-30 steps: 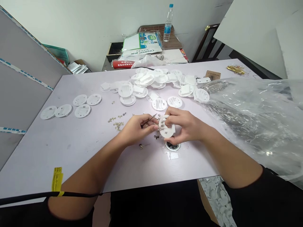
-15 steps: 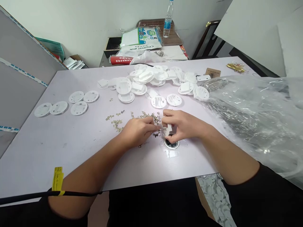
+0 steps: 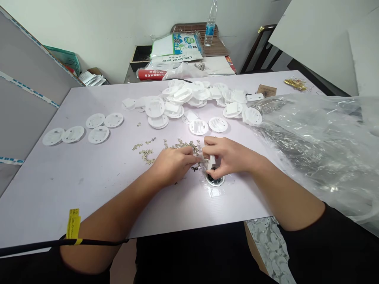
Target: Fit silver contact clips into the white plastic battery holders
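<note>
My right hand [image 3: 226, 157] is closed on a white plastic piece [image 3: 211, 162], tilted up above a round dark fixture with a pale rim [image 3: 215, 181] on the table. Beside it, my left hand [image 3: 176, 163] is closed, thumb and forefinger pinched at the left edge of that piece. Whatever sits between those fingertips is too small to name. Small metal parts [image 3: 146, 156] lie scattered around and behind my left hand. Just beyond my hands rest two round white plastic discs, one on the left [image 3: 198, 127] and one on the right [image 3: 218, 124].
A heap of white discs [image 3: 180, 96] spreads across the back of the table, with several more at the left [image 3: 98, 135]. Clear plastic bags [image 3: 319, 142] cover the right side. A black cable [image 3: 97, 242] with a yellow tag crosses my left forearm. Below the edge, a box holds white discs [image 3: 271, 244].
Both hands stay almost in place, still holding the white piece. My left hand has shifted very slightly; the rest of the table looks the same.
</note>
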A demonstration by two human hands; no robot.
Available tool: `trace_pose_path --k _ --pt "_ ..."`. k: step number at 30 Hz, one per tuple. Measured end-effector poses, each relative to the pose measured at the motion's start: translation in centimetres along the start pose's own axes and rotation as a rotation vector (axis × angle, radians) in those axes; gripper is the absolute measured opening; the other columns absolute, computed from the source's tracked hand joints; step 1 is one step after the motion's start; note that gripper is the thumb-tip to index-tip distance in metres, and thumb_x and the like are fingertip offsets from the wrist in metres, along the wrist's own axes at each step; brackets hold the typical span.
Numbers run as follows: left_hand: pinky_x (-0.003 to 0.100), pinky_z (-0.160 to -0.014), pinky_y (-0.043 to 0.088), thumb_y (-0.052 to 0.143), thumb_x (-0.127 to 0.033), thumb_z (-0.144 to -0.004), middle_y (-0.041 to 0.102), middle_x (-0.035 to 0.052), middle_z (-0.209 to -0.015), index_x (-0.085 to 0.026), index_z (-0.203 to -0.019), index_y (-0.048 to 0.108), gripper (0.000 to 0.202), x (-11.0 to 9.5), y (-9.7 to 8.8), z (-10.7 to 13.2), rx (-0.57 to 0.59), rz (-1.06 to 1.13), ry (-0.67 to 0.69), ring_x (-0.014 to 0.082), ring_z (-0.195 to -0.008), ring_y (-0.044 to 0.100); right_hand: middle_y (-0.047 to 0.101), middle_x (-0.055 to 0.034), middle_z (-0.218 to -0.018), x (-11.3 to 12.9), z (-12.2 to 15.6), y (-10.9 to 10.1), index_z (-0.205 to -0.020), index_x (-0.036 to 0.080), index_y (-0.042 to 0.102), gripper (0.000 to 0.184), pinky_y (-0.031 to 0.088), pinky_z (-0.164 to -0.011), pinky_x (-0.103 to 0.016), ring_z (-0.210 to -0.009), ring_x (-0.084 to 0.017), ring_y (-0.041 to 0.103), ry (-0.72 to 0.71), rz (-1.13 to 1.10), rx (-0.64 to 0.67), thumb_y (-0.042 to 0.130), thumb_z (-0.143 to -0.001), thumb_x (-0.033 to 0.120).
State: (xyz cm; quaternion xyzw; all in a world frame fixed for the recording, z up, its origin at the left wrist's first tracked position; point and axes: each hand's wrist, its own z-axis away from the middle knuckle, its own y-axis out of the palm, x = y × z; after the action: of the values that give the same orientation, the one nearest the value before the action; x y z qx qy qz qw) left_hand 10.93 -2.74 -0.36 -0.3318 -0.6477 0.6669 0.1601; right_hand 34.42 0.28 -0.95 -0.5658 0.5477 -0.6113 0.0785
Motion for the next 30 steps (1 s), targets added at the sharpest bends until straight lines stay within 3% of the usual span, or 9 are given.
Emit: trace_pose_path --k 5,13,21,30 --pt "0.025 -0.048 0.023 0.046 -0.017 -0.092 0.061 0.001 -0.081 -0.035 -0.114 0.075 0.041 -0.1 0.1 0.0 0.015 -0.043 0.002 0.0099 -0.056 0.042 0.037 0.0019 -0.08 0.0 -0.1 0.1 -0.072 0.017 0.05 0.023 0.029 -0.054 -0.022 -0.063 -0.008 0.039 0.008 -0.003 0.005 0.071 -0.066 0.021" --pt "0.027 -0.047 0.013 0.044 -0.007 -0.081 0.052 0.0013 -0.074 -0.032 -0.103 0.075 0.045 -0.7 0.1 -0.2 0.036 -0.155 -0.005 0.0106 -0.051 0.019 0.036 0.0023 -0.081 -0.3 -0.1 0.3 -0.072 0.017 0.051 0.023 0.032 -0.054 -0.021 -0.062 -0.007 0.039 -0.001 -0.047 0.006 0.073 -0.065 0.018" --pt "0.028 -0.047 0.012 0.045 -0.006 -0.079 0.051 0.0008 -0.074 -0.029 -0.099 0.074 0.043 -1.0 0.3 -0.4 0.05 -0.147 -0.01 0.0105 -0.051 0.016 0.035 0.002 -0.08 -0.6 -0.1 0.4 -0.068 0.016 0.048 0.028 0.032 -0.054 -0.021 -0.064 -0.007 0.038 -0.036 -0.072 -0.013 0.076 -0.065 0.018" --pt "0.029 -0.046 0.011 0.046 -0.008 -0.081 0.051 0.0009 -0.075 -0.027 -0.096 0.074 0.037 -1.4 0.3 -0.5 0.046 -0.142 -0.019 0.0103 -0.051 0.011 0.035 0.0018 -0.078 -0.8 -0.1 0.6 -0.069 0.016 0.053 0.024 0.031 -0.054 -0.022 -0.065 -0.008 0.038 -0.055 -0.064 -0.051 0.076 -0.064 0.019"
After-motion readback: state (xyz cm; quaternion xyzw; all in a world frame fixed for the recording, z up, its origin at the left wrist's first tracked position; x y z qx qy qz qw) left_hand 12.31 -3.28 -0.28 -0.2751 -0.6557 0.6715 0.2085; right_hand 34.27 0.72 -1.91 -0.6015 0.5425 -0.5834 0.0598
